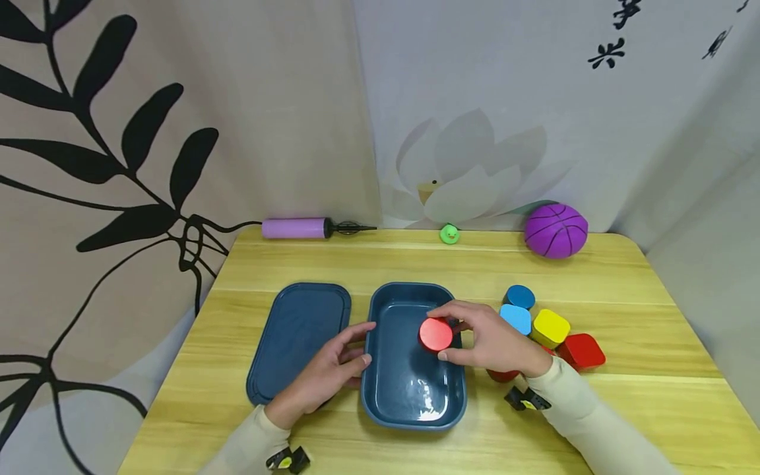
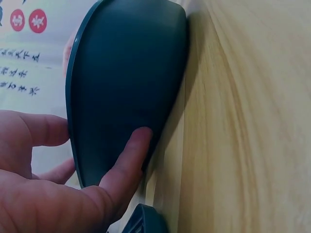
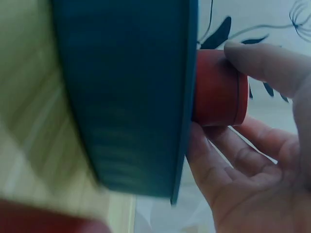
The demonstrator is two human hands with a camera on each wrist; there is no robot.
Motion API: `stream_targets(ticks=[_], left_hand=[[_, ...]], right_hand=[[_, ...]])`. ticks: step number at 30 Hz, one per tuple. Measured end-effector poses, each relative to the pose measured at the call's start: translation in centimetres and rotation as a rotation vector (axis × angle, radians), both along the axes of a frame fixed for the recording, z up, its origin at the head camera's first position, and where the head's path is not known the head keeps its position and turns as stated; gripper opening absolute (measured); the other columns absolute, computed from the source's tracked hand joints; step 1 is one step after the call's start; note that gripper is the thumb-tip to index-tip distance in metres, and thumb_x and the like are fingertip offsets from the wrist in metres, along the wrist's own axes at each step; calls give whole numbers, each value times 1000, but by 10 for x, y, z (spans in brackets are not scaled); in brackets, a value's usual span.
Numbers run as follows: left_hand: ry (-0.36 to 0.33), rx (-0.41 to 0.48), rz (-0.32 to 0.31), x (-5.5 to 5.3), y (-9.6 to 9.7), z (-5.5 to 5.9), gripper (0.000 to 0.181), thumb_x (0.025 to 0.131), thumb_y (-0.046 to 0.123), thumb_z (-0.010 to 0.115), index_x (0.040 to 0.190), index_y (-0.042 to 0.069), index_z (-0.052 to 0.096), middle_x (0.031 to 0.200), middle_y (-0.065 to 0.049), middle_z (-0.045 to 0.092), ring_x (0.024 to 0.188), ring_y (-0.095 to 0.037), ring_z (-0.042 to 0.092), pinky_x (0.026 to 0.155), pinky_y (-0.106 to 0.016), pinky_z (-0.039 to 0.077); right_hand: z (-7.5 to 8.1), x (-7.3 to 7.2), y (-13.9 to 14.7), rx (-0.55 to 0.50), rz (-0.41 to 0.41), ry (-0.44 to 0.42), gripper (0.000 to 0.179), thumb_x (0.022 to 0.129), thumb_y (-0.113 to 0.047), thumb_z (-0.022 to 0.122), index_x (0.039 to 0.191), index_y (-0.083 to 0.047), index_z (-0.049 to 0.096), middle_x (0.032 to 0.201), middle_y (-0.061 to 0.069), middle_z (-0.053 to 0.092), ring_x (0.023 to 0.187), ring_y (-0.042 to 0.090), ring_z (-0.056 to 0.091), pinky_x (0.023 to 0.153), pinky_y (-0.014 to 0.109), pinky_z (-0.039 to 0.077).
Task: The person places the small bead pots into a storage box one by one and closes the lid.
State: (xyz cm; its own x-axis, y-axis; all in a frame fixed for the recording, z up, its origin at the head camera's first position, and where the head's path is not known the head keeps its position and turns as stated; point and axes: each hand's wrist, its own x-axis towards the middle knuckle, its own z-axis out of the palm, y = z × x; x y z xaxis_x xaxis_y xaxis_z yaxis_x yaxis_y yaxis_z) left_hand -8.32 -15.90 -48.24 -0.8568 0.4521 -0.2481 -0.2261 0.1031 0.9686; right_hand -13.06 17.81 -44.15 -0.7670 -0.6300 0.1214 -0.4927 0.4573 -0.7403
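My right hand (image 1: 493,336) pinches a small red cylinder (image 1: 436,334) between thumb and fingers, over the right part of a dark blue rectangular box (image 1: 413,422). A thin seam runs round the red cylinder (image 3: 218,87) near one end in the right wrist view. No other item shows inside the box. My left hand (image 1: 332,366) touches the box's left side with extended fingers and thumb. In the left wrist view, the thumb lies against the outer wall (image 2: 121,73) and a fingertip meets the rim. Left of the box lies a matching flat lid (image 1: 299,336), partly behind the left hand.
Right of the box sit a blue cylinder (image 1: 519,296), a light blue block (image 1: 515,319), a yellow block (image 1: 551,328) and a red block (image 1: 582,351). Along the back edge are a purple pump (image 1: 295,228), a green toy (image 1: 449,233) and a purple ball (image 1: 556,231).
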Motion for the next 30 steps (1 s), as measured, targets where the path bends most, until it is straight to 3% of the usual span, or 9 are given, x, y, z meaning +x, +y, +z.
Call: stream_targets(ticks=[7,16,22,30], left_hand=[[7,-7,8,-1,1,0,62,108,13,59,165,16,36,164,-20,39,136,-41,59,87,-46,64],[18,-5,-7,-3,1,2,61,109,11,57,165,14,34,164,-23,37,138,-42,57,88,-45,64],[4,-5,-7,-3,0,1,62,109,14,58,166,17,34,165,-21,37,140,-43,55,88,-45,64],[8,-1,-17,-3,0,-1,63,110,15,58,166,17,31,166,-20,37,141,-43,54,90,-45,63]], right_hand=[[-1,10,-25,74,115,23,62,88,-31,86,146,-27,62,133,-11,66,117,10,60,95,39,58],[-8,23,-54,196,281,51,57,89,-34,87,140,-18,67,127,-10,68,111,4,61,97,28,55],[-13,29,-68,273,347,73,54,88,-36,87,137,-23,69,125,-12,70,109,1,61,96,26,53],[-21,33,-77,261,398,96,52,87,-31,89,134,-23,69,124,-11,71,105,-2,63,92,18,53]])
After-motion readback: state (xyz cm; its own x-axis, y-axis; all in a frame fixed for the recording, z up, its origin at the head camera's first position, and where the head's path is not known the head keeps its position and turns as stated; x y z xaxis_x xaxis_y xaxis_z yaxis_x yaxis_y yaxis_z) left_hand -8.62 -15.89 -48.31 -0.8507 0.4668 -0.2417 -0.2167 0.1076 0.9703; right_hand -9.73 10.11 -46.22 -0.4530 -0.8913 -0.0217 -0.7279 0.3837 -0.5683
